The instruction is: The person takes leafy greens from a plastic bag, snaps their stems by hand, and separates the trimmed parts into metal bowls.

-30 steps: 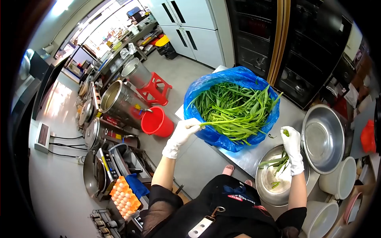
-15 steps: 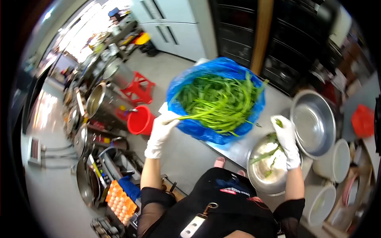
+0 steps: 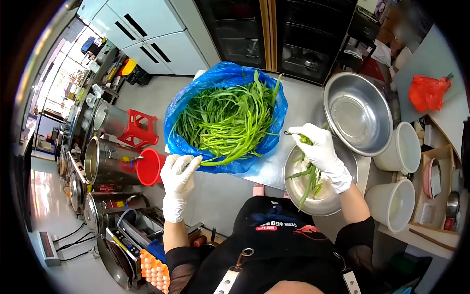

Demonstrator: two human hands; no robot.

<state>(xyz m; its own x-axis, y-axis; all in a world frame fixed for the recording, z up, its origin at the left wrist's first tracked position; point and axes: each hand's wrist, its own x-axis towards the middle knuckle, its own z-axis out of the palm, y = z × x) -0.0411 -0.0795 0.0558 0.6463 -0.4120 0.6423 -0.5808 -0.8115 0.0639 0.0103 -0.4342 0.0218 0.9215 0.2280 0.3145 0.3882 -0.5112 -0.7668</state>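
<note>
A blue plastic bag (image 3: 177, 105) lies wide open, heaped with long-stemmed leafy greens (image 3: 230, 120) that look like water spinach. My left hand (image 3: 180, 181), in a white glove, pinches the end of a green stalk at the bag's near left edge. Over a steel bowl (image 3: 338, 208) my right hand (image 3: 317, 149), also gloved, is closed around a small bunch of greens (image 3: 309, 182). Leaves and stems of that bunch hang below the palm into the bowl. Some of the bowl's contents are hidden by my right hand and the bunch.
A larger steel basin (image 3: 360, 115) stands beyond the bowl at the right. White buckets (image 3: 390, 205) flank it. On the left are a red bucket (image 3: 149, 166), a red stool (image 3: 138, 128), steel pots (image 3: 110, 161) and a tray of eggs (image 3: 155, 272).
My view has swung right, so the surroundings sit further left. My left hand stays at the stalks by the bag's edge. My right hand still holds greens above the bowl.
</note>
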